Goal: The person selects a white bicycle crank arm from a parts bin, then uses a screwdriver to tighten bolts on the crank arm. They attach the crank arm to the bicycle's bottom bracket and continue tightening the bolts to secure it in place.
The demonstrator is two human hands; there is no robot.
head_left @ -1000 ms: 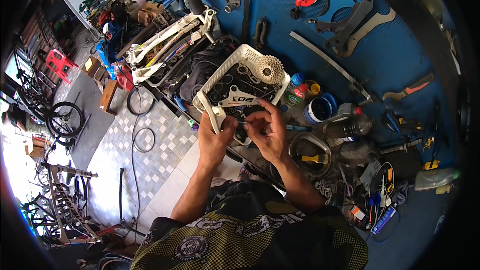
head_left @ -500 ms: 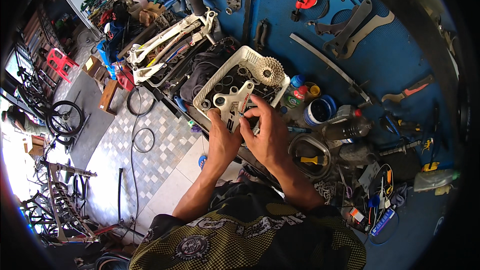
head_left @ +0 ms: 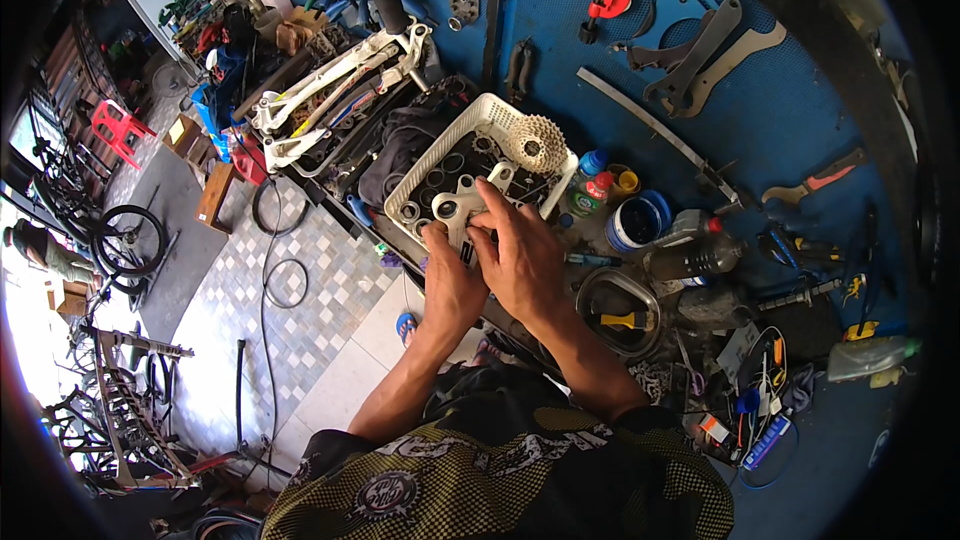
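Both my hands hold a white bicycle suspension link (head_left: 462,202) with bored round ends above a white plastic basket (head_left: 432,155). My left hand (head_left: 452,285) is closed on the link's near left side, thumb along its edge. From the right, my right hand (head_left: 525,265) grips the link, its fingers lying over the face and hiding much of it. I cannot make out whether a small part sits between these fingertips. Rings and other small parts lie in the basket, with a sprocket cassette (head_left: 538,143) at its far right corner.
A white bike frame (head_left: 335,90) lies at the far left of the bench. Right of the basket stand a red-capped bottle (head_left: 590,195), a blue-and-white tub (head_left: 638,222) and a metal tray (head_left: 615,290) holding a yellow brush. Tools hang on the blue wall panel (head_left: 560,40).
The suspension link has been turned in my hands, so its broad face shows less. My right hand has shifted slightly and covers more of it.
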